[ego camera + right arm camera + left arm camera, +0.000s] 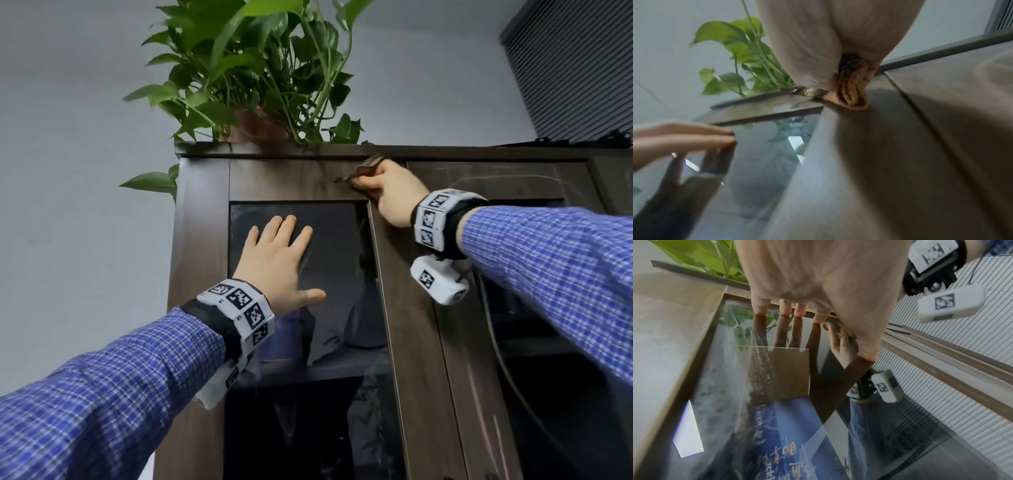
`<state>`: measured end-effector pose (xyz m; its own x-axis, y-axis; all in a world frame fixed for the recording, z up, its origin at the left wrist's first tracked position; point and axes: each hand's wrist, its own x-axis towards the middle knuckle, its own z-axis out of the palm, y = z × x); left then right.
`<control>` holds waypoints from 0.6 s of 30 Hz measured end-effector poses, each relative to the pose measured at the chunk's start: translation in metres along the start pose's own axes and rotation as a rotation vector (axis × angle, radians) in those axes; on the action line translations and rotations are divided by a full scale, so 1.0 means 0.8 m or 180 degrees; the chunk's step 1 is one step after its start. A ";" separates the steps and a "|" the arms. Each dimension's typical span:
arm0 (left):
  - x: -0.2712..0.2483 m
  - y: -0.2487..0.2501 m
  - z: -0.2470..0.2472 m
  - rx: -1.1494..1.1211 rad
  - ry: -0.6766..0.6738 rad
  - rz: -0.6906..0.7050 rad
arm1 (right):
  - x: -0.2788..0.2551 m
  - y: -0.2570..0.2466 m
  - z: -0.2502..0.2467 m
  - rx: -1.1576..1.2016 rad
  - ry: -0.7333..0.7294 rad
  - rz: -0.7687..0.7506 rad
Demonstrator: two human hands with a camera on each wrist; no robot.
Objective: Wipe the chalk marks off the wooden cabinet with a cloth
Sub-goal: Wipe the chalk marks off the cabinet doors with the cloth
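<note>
A tall dark wooden cabinet (202, 219) with two glass doors fills the head view. My right hand (387, 192) grips a bunched brown patterned cloth (368, 164) and presses it on the top rail of the left door, near the gap between the doors. In the right wrist view the cloth (851, 92) is squeezed in my fist against the wood. Faint pink chalk marks (507, 178) curve across the right door's top rail. My left hand (277, 260) lies flat with straight fingers on the left door's glass (335, 240).
A leafy potted plant (253, 78) stands on the cabinet top, with leaves hanging over the left corner. A window blind (575, 65) is at the upper right. A blue bag (797, 426) shows behind the glass. More chalk streaks (479, 397) run down the right door's frame.
</note>
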<state>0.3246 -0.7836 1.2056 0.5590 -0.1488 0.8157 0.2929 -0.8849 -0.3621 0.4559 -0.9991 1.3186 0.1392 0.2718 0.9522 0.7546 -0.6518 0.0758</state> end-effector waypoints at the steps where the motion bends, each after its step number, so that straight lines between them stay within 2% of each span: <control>1: 0.000 0.001 0.000 -0.0029 0.0006 -0.0018 | -0.015 0.008 -0.001 -0.0087 0.0015 0.0048; 7: -0.008 0.015 0.008 -0.0118 0.0122 -0.0131 | -0.141 0.016 0.012 -0.0014 -0.0186 -0.0421; 12: -0.037 0.045 0.024 -0.0256 0.0319 -0.0063 | -0.239 0.015 0.010 -0.0091 -0.0972 -0.0545; 15: -0.057 0.080 0.029 -0.0333 0.0092 0.0118 | -0.292 0.017 0.009 -0.0468 -0.1578 -0.0911; 18: -0.059 0.112 0.027 -0.0405 -0.0043 0.0373 | -0.347 0.034 0.012 -0.0633 -0.1787 -0.1261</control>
<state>0.3413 -0.8461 1.1245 0.5941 -0.2489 0.7649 0.1252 -0.9107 -0.3936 0.4442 -1.0857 1.0532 0.2284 0.8034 0.5499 0.6929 -0.5309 0.4878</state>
